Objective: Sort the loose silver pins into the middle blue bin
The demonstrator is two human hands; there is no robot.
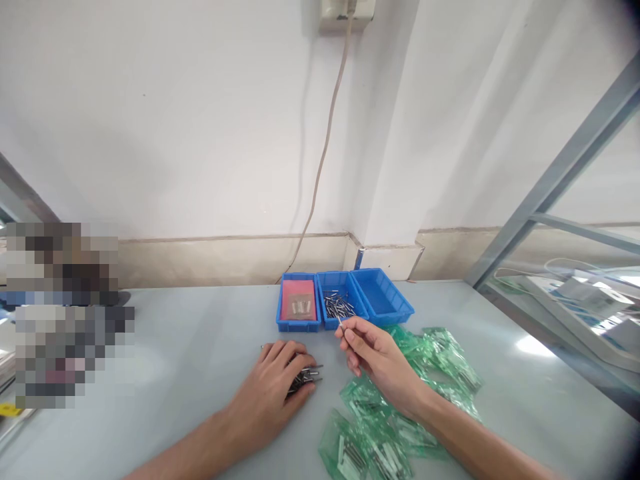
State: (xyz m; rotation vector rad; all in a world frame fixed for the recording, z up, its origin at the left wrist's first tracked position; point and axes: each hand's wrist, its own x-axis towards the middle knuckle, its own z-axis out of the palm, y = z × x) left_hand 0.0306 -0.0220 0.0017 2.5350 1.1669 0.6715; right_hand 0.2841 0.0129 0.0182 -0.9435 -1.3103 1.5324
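My left hand (pixel 273 383) rests on the table with its fingers curled over a bunch of dark metal pins (pixel 306 378), whose ends stick out on the right. Between thumb and forefinger, my right hand (pixel 373 350) pinches one thin metal pin (pixel 341 323), tilted, in front of the middle bin. That blue bin (pixel 361 301) holds a pile of loose metal pins (pixel 338 305). Under and around my right forearm lie several green plastic bags (pixel 383 453) with metal pins and pale pieces inside. Both palms are hidden.
A blue bin (pixel 278 313) on the left holds a pink sheet and a small clear bag (pixel 301 307). Another blue bin (pixel 404 305) stands at the right. Behind the grey table (pixel 175 347) rises a wall with a hanging cable (pixel 320 167). Metal frame posts (pixel 540 200) border the right side.
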